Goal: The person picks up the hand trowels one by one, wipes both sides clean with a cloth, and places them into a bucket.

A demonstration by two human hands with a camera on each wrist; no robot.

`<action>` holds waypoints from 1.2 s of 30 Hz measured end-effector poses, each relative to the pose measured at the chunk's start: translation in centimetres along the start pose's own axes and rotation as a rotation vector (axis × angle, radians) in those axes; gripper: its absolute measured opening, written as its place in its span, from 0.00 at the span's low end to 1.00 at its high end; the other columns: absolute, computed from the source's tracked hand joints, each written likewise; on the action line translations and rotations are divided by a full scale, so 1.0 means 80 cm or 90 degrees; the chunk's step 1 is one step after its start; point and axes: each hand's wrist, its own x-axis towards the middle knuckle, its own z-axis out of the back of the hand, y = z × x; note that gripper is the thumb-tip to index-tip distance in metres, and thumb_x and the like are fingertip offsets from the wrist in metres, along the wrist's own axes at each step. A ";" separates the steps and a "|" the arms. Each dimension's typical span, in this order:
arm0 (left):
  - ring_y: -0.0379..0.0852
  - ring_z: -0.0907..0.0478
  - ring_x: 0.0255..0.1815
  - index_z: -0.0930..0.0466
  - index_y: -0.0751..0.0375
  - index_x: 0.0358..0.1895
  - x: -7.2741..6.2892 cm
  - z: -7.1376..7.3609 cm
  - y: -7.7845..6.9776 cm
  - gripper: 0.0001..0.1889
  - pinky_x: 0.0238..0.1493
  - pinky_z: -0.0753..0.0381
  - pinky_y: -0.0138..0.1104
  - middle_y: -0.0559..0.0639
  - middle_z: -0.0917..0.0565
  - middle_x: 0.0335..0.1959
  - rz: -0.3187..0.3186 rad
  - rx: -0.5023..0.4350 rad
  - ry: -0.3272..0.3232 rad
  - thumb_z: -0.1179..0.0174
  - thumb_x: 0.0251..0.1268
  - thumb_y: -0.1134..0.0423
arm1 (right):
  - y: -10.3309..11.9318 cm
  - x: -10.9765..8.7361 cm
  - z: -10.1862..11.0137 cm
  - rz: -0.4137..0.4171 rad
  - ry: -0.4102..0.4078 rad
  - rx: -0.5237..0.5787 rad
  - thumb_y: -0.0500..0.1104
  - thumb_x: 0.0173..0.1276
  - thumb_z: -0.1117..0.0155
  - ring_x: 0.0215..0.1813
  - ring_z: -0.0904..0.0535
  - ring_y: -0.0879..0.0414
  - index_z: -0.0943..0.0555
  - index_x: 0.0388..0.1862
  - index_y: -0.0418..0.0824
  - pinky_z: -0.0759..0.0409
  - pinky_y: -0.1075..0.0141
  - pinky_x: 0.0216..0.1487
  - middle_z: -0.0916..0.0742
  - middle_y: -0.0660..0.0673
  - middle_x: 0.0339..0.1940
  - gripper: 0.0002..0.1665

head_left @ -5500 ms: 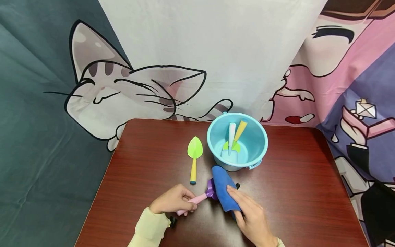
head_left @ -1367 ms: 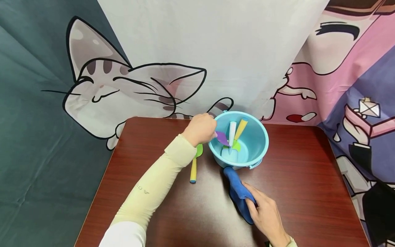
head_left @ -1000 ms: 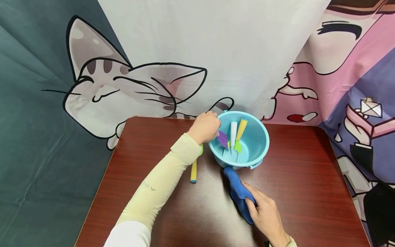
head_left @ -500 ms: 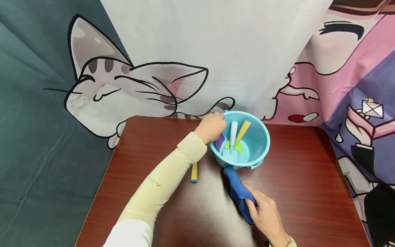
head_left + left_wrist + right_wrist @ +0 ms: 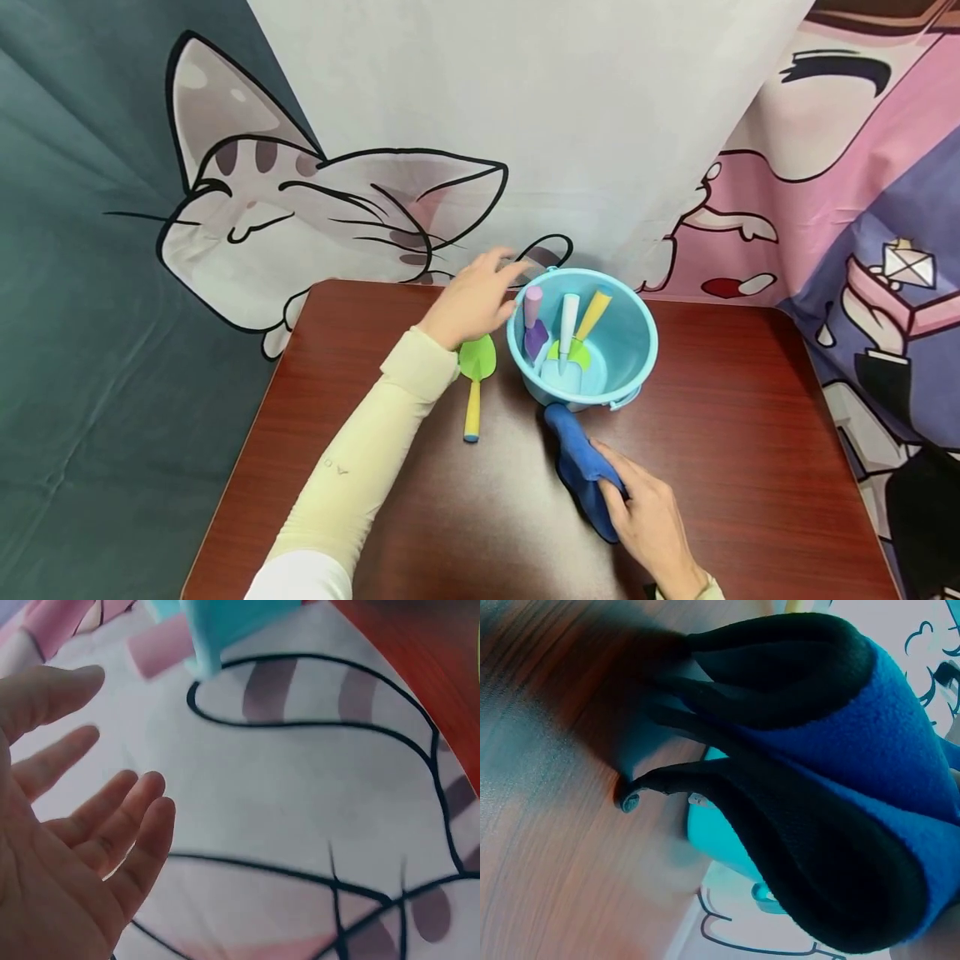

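My left hand (image 5: 471, 302) hovers just left of the light blue bucket (image 5: 639, 367), fingers apart and holding nothing. A purple toy shovel with a pink handle (image 5: 533, 305) leans inside the bucket's left wall. Beside it stand a light blue shovel with a white handle (image 5: 569, 321) and a green tool with a yellow handle (image 5: 595, 312). My right hand (image 5: 651, 515) grips a folded blue cloth (image 5: 581, 471) in front of the bucket. In the right wrist view the cloth (image 5: 907, 750) shows dark edges in loose folds.
A green trowel with a yellow handle (image 5: 472, 408) lies on the brown table (image 5: 735, 467), left of the bucket and partly beneath my left wrist. A cartoon-printed curtain (image 5: 420, 83) hangs directly behind the table's back edge.
My left hand carried the pink-handled shovel from near the cloth into the bucket, let go and drew back left. My right hand shifted slightly right with the cloth, then stayed still.
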 end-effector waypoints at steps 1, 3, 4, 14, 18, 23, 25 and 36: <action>0.57 0.33 0.70 0.30 0.54 0.72 -0.008 0.001 0.005 0.29 0.66 0.30 0.49 0.59 0.33 0.71 0.013 -0.011 -0.016 0.37 0.68 0.61 | 0.000 0.000 0.000 0.003 -0.003 0.002 0.29 0.54 0.29 0.51 0.14 0.53 0.16 0.60 0.45 0.31 0.81 0.56 0.11 0.47 0.52 0.32; 0.56 0.32 0.70 0.32 0.54 0.73 -0.026 0.001 0.014 0.31 0.64 0.29 0.49 0.58 0.33 0.71 0.049 -0.028 -0.041 0.37 0.68 0.61 | 0.000 0.001 0.000 0.004 -0.003 0.009 0.29 0.54 0.30 0.51 0.14 0.54 0.16 0.60 0.45 0.31 0.82 0.57 0.11 0.47 0.52 0.32; 0.56 0.32 0.69 0.32 0.55 0.73 -0.036 -0.001 0.019 0.31 0.64 0.28 0.49 0.57 0.32 0.71 0.068 -0.038 -0.052 0.37 0.68 0.60 | 0.000 0.001 0.000 0.007 -0.004 0.010 0.29 0.54 0.30 0.51 0.14 0.54 0.16 0.61 0.45 0.31 0.82 0.57 0.11 0.47 0.52 0.32; 0.56 0.21 0.58 0.27 0.56 0.70 -0.114 -0.063 0.042 0.27 0.52 0.21 0.51 0.57 0.25 0.64 0.254 -0.113 -0.031 0.38 0.68 0.59 | 0.002 0.004 0.002 0.009 0.000 0.016 0.28 0.55 0.31 0.51 0.14 0.54 0.16 0.61 0.45 0.30 0.81 0.57 0.11 0.45 0.51 0.32; 0.58 0.22 0.58 0.26 0.59 0.68 -0.135 -0.095 0.039 0.28 0.56 0.24 0.52 0.60 0.24 0.62 0.338 -0.158 -0.033 0.35 0.66 0.58 | 0.003 0.005 0.002 0.013 -0.004 0.012 0.28 0.54 0.31 0.50 0.14 0.54 0.16 0.61 0.45 0.29 0.81 0.56 0.11 0.46 0.51 0.33; 0.59 0.23 0.58 0.25 0.63 0.66 -0.156 -0.131 0.026 0.30 0.57 0.25 0.52 0.62 0.21 0.57 0.453 -0.232 -0.046 0.32 0.63 0.54 | 0.004 0.003 0.002 0.011 -0.002 0.017 0.28 0.55 0.30 0.52 0.15 0.56 0.17 0.61 0.45 0.31 0.82 0.57 0.11 0.46 0.52 0.33; 0.59 0.22 0.55 0.24 0.65 0.65 -0.163 -0.141 0.022 0.30 0.55 0.24 0.52 0.62 0.18 0.53 0.484 -0.262 -0.048 0.32 0.63 0.53 | 0.004 0.003 0.003 0.011 -0.005 0.015 0.28 0.55 0.30 0.52 0.15 0.56 0.17 0.61 0.45 0.31 0.82 0.57 0.11 0.46 0.52 0.33; 0.52 0.16 0.40 0.19 0.67 0.57 -0.186 -0.182 0.008 0.28 0.43 0.20 0.49 0.54 0.12 0.36 0.571 -0.320 -0.048 0.31 0.61 0.49 | 0.002 -0.001 0.004 0.004 -0.014 0.005 0.28 0.54 0.31 0.51 0.14 0.54 0.16 0.61 0.45 0.32 0.82 0.57 0.11 0.46 0.51 0.33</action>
